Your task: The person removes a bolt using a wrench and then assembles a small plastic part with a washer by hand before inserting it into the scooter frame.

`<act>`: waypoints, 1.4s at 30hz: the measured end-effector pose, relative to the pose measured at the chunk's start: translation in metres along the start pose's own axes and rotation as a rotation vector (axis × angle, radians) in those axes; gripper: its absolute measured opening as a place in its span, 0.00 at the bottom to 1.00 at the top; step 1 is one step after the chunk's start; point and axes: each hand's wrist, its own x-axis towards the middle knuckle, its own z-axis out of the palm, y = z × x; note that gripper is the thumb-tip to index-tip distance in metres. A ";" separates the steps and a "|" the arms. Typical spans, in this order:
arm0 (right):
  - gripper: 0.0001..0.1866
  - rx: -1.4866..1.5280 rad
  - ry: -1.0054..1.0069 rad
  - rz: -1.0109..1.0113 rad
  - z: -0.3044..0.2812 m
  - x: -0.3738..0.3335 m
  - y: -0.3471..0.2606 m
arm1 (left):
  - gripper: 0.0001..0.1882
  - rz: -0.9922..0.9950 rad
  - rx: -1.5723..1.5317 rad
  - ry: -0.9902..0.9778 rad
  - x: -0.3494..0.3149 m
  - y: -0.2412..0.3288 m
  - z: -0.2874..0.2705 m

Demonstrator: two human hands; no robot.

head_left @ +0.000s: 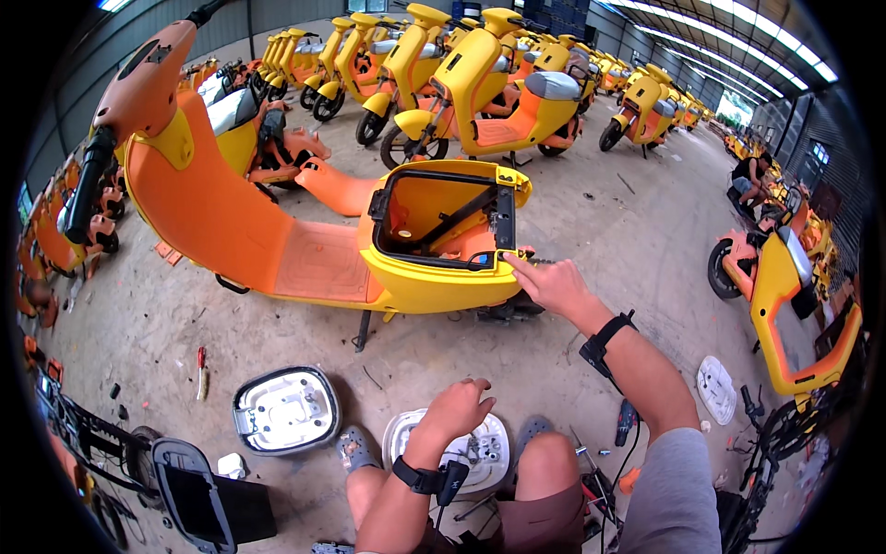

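Note:
My right hand [556,288] reaches to the yellow and orange scooter body [434,294], its index finger stretched out and touching the near rear corner of the compartment's rim. The other fingers are bent, and I see nothing held. Inside the uncovered compartment [429,208] are a dark bar and an orange part. My left hand [457,409] hovers over a white seat base [498,452] lying between my feet. Its fingers are loosely bent with the tips apart; nothing shows in them, though the palm is hidden. Small metal parts [482,449] lie on that base.
A second white seat base [288,411] with a dark rim lies left of my feet, near a black bin [217,499] and a red-handled tool [201,369]. A power tool [627,421] lies to the right. Several yellow scooters [489,102] stand behind; a person [749,180] crouches far right.

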 end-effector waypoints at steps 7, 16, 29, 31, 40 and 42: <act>0.20 0.472 -0.118 0.672 -0.016 0.008 -0.037 | 0.18 -0.001 0.001 0.003 0.000 -0.006 -0.002; 0.19 0.979 -0.117 0.783 -0.022 0.016 -0.013 | 0.19 -0.041 0.013 0.010 -0.007 -0.013 -0.012; 0.13 1.794 -0.252 1.082 -0.060 -0.029 -0.137 | 0.18 -0.060 -0.986 0.009 -0.011 0.008 -0.044; 0.11 1.882 -0.257 1.100 -0.063 -0.034 -0.159 | 0.17 -0.070 -0.989 0.008 -0.014 0.010 -0.052; 0.15 1.632 -0.046 0.906 -0.044 -0.039 -0.194 | 0.19 -0.193 -1.154 0.076 -0.026 0.005 -0.071; 0.15 1.759 0.050 1.006 -0.028 -0.044 -0.195 | 0.15 -0.240 -1.078 0.132 -0.025 0.003 -0.061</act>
